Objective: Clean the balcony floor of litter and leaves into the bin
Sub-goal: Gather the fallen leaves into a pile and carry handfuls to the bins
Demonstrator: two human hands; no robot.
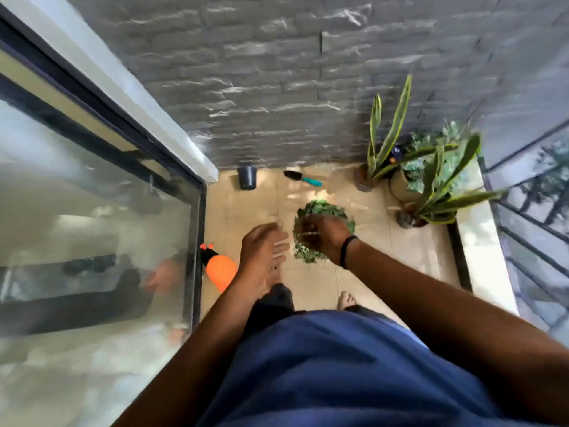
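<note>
At the centre of the frame my right hand (326, 238) is closed round a bunch of green leaves (320, 211), fingers curled into it from above, so the middle of the bunch is hidden and only its ragged edge shows around the knuckles. The whole frame is motion-blurred and I cannot tell whether a pot sits under the leaves. Just left of them my left hand (264, 251) hovers with fingers straight and spread, holding nothing, not touching the leaves. A black band (346, 249) sits on the right wrist.

Lower centre, my blue shirt (338, 371) covers most of my legs; one bare foot (347, 300) peeks out. An orange spray bottle (220, 271) at centre left is partly cut off by my left forearm. By the grey wall (277, 72) in the upper centre lie a dark pot (247, 177) and a trowel (301, 177) with a teal handle. Two snake plants (431, 186) stand at centre right. The glass door (92, 226) on the left shows only smeared reflections. I can read no writing anywhere
</note>
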